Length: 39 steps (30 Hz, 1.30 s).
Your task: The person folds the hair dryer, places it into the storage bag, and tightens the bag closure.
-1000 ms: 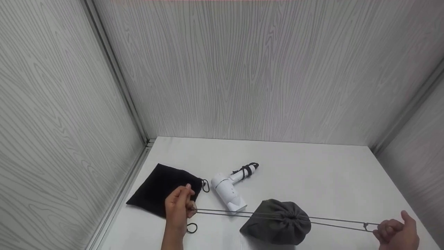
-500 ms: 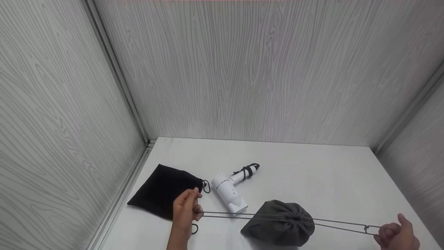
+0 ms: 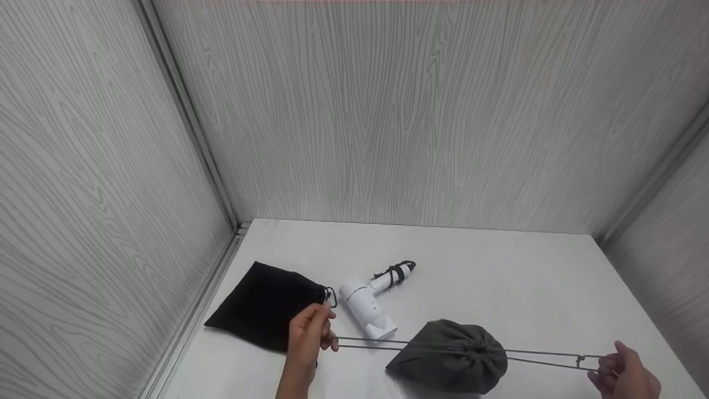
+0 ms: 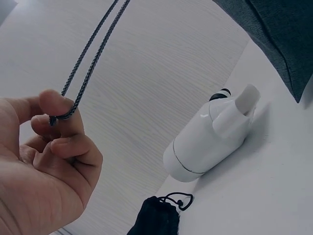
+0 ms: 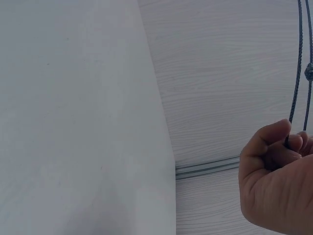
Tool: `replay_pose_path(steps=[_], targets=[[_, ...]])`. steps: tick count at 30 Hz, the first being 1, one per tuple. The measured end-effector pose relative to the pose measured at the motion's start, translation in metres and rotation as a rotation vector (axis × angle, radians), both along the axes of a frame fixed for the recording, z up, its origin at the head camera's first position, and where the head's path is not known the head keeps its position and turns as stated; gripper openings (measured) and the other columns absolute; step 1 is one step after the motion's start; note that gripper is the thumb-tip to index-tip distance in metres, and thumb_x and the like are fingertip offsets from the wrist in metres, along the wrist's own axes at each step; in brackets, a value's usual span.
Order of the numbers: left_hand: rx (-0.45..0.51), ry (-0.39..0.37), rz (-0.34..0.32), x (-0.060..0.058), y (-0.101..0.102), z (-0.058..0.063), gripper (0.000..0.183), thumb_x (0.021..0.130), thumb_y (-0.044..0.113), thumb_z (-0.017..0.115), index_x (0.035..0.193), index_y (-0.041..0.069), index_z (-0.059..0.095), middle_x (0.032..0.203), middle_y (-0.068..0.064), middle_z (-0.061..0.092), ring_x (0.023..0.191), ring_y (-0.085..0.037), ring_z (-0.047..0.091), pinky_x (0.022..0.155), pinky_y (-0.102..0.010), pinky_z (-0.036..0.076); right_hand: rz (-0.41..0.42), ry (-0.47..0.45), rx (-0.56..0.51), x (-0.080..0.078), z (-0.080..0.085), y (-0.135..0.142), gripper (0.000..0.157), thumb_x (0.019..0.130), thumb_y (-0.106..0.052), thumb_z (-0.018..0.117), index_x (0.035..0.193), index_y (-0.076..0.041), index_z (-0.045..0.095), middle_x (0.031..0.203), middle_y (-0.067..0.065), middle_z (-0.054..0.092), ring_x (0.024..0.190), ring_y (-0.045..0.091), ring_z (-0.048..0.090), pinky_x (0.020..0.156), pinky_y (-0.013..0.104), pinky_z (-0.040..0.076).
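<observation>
A dark grey drawstring pouch (image 3: pixel 443 366) lies on the table at the front, its mouth gathered into tight pleats. Two long loops of its drawstring (image 3: pixel 371 343) stretch out to both sides. My left hand (image 3: pixel 310 335) holds the left loop, which hooks over a curled finger in the left wrist view. On the far side my right hand (image 3: pixel 628 374) grips the other loop by its end. A knot (image 5: pixel 309 72) sits on that cord just short of the right fingers. Most of the left loop runs nearly straight across the front of the pouch in the head view.
A white hair dryer (image 3: pixel 365 310) with its black cord (image 3: pixel 394 274) wrapped round the handle lies behind the pouch. Left of it rests a flat black drawstring bag (image 3: pixel 266 305), partly behind my left hand. Wood-grain panels (image 3: pixel 410 111) rise at the back and sides of the white table (image 3: pixel 498 266).
My left hand has moved to the right, and my right hand slightly left at the end. The pouch has shifted a little to the right with the cords.
</observation>
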<state>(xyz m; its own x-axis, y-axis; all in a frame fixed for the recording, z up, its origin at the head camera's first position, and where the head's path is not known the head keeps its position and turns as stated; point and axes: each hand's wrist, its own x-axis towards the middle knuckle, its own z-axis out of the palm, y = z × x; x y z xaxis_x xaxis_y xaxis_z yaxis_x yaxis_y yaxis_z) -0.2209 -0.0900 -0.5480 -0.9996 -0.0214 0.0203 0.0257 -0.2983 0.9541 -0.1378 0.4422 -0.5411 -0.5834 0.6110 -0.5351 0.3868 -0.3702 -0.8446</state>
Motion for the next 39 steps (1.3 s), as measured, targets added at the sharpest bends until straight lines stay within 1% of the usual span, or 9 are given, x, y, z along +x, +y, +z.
replay_pose_path(steps=[5,9,12,16,20,22,27,30,39], targets=[[-0.010,0.002,-0.039,0.000,0.001,-0.001,0.024,0.109,0.014,0.057,0.088,0.003,0.063,0.059,0.002,0.037,0.045,-0.012,0.056,0.048,-0.020,0.044,0.003,0.038,-0.015,-0.002,0.001,-0.002,0.052,0.109,-0.053,0.049,0.073,-0.022,0.070,0.068,-0.008,0.060,0.066,0.011,0.058,0.069,0.027,0.063],[-0.024,0.002,-0.093,0.001,0.002,-0.002,0.024,0.109,0.017,0.058,0.091,0.003,0.063,0.061,0.000,0.043,0.050,-0.018,0.066,0.051,-0.020,0.043,0.055,0.049,-0.009,-0.006,0.003,-0.003,0.051,0.111,-0.049,0.047,0.075,-0.020,0.069,0.069,-0.008,0.059,0.067,0.011,0.056,0.070,0.027,0.062],[-0.034,-0.012,-0.122,0.001,0.004,-0.003,0.024,0.110,0.018,0.057,0.092,0.003,0.063,0.064,-0.001,0.048,0.056,-0.022,0.072,0.053,-0.021,0.044,0.086,0.067,-0.006,-0.008,0.003,-0.005,0.050,0.112,-0.048,0.046,0.078,-0.020,0.070,0.072,-0.008,0.062,0.069,0.011,0.059,0.072,0.027,0.062],[-0.080,-0.041,-0.131,0.001,0.006,-0.003,0.025,0.109,0.021,0.059,0.094,0.003,0.065,0.072,-0.002,0.059,0.069,-0.025,0.078,0.057,-0.022,0.047,0.112,0.112,-0.040,-0.013,0.003,-0.011,0.044,0.112,-0.044,0.050,0.084,-0.020,0.073,0.080,-0.008,0.068,0.076,0.010,0.065,0.078,0.027,0.063],[-0.131,-0.059,-0.125,-0.001,0.008,-0.003,0.025,0.109,0.024,0.059,0.094,0.004,0.067,0.080,-0.002,0.064,0.078,-0.029,0.081,0.062,-0.023,0.049,0.194,0.128,0.000,-0.016,0.000,-0.018,0.036,0.112,-0.042,0.050,0.102,-0.016,0.072,0.090,-0.008,0.070,0.085,0.011,0.070,0.087,0.027,0.064],[-0.150,-0.063,-0.118,-0.001,0.008,-0.002,0.025,0.109,0.023,0.058,0.095,0.005,0.067,0.082,-0.001,0.066,0.077,-0.028,0.080,0.064,-0.024,0.050,0.229,0.126,0.035,-0.017,-0.002,-0.021,0.033,0.112,-0.040,0.049,0.107,-0.014,0.069,0.092,-0.007,0.070,0.086,0.011,0.070,0.089,0.028,0.063],[-0.175,-0.071,-0.087,-0.004,0.006,-0.003,0.025,0.109,0.023,0.059,0.097,0.003,0.069,0.079,0.000,0.066,0.073,-0.022,0.078,0.067,-0.026,0.052,0.273,0.125,0.052,-0.019,-0.003,-0.024,0.031,0.113,-0.035,0.049,0.100,-0.015,0.071,0.091,-0.007,0.070,0.084,0.011,0.069,0.087,0.028,0.064],[-0.179,-0.083,-0.062,-0.005,0.005,-0.005,0.028,0.108,0.025,0.060,0.097,0.001,0.069,0.074,0.001,0.064,0.070,-0.020,0.076,0.067,-0.026,0.052,0.306,0.112,0.095,-0.021,-0.003,-0.028,0.032,0.113,-0.035,0.047,0.105,-0.015,0.070,0.094,-0.008,0.069,0.086,0.010,0.068,0.087,0.027,0.063],[-0.185,-0.142,-0.021,-0.006,0.005,-0.013,0.032,0.108,0.029,0.061,0.095,0.001,0.069,0.073,0.001,0.066,0.072,-0.018,0.073,0.069,-0.027,0.053,0.311,0.079,0.185,-0.031,-0.003,-0.041,0.046,0.112,-0.043,0.047,0.137,-0.004,0.055,0.101,-0.014,0.064,0.092,0.006,0.068,0.087,0.025,0.062]])
